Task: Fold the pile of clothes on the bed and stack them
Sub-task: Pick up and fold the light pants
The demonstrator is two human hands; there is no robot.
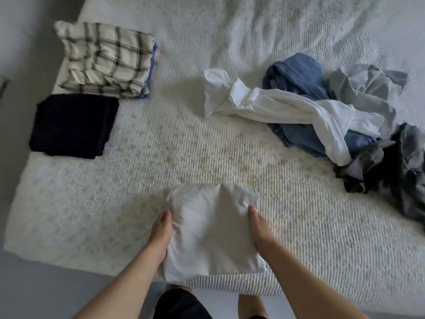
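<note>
- Clothes were the job, and one folded white shirt (pixel 211 229) lay at the near edge of the bed (pixel 161 157).
- The left hand (pixel 162 233) and the right hand (pixel 258 226) each gripped a side of it, thumbs on top.
- This fold looked done. Next it likely needed lifting and carrying to a stack.
- Two stacks sat far left: a checked one (pixel 103 61) and a black one (pixel 73 125).
- Lots of bare bed lay between.
- A messy pile (pixel 322 107) waited on the right.
</note>
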